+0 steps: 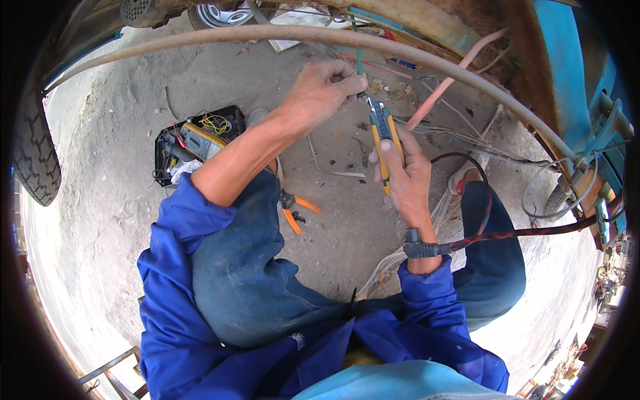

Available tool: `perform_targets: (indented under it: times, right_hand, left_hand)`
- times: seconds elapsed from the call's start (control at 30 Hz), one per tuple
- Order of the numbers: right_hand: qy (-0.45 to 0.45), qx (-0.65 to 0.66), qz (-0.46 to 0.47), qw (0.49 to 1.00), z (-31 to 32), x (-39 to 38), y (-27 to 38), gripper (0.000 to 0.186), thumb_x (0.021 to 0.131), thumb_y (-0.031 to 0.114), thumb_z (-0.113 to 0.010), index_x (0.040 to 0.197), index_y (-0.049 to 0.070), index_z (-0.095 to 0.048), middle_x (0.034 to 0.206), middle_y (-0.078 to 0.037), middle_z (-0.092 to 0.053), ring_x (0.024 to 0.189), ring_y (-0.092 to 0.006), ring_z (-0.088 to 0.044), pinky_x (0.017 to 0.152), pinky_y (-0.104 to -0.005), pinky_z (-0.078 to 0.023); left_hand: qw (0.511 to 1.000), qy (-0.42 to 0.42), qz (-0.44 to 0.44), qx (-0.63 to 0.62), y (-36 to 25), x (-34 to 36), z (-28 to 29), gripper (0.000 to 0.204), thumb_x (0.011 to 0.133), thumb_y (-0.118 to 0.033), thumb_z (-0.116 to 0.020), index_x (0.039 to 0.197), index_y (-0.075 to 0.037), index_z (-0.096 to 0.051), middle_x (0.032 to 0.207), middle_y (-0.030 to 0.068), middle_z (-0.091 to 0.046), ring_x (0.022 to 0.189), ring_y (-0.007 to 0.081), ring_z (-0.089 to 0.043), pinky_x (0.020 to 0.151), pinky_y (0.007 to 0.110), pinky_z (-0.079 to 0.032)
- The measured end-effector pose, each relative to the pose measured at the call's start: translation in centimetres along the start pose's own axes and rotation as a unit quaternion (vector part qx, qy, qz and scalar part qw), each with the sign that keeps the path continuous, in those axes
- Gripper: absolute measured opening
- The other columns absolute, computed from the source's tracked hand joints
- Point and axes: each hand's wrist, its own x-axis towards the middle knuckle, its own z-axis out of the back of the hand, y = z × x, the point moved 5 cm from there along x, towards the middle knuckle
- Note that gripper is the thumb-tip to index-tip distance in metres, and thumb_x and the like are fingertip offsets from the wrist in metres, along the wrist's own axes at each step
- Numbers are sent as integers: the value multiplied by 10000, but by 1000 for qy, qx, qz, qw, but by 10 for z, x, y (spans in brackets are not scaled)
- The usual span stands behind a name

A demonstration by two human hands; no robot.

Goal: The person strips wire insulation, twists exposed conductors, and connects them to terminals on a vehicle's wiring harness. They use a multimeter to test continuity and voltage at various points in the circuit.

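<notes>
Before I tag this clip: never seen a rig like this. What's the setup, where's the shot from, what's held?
There is no machine here, just a person's two bare hands. The single picture comes from a fisheye camera worn on the head and looking down, so straight edges bend near the rim. The left hand appears to pinch a green wire. The right hand grips a yellow-and-dark tool, its tip close to the left hand; whether they touch is hard to tell. On the ground lie an orange-handled plier-type tool and an open black case with a yellow-and-grey device inside.
</notes>
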Motion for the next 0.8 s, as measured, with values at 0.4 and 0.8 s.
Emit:
perform_targets:
  times: [0.4, 0.8]
  right_hand:
    - [4, -15, 2, 1000, 1, -1, 0, 440, 1048, 265, -597, 1403, 5, -594, 800, -34, -666, 599, -82, -567, 540, -254, -461]
    - [-29, -105, 25, 994, 2, -2, 4, 411, 1032, 224, -613, 1394, 29, -618, 740, -28, -659, 587, -79, -579, 547, -274, -488]
  left_hand:
    - [1000, -5, -3, -12, 2, 0, -1, 200, 980, -215, -718, 864, -62, -664, 768, -16, -603, 704, 71, -511, 634, 256, -428]
    - [1000, -7, -13, 16, 1, -1, 1, 224, 973, -231, -724, 855, -53, -658, 759, -16, -606, 703, 74, -511, 628, 263, -424]
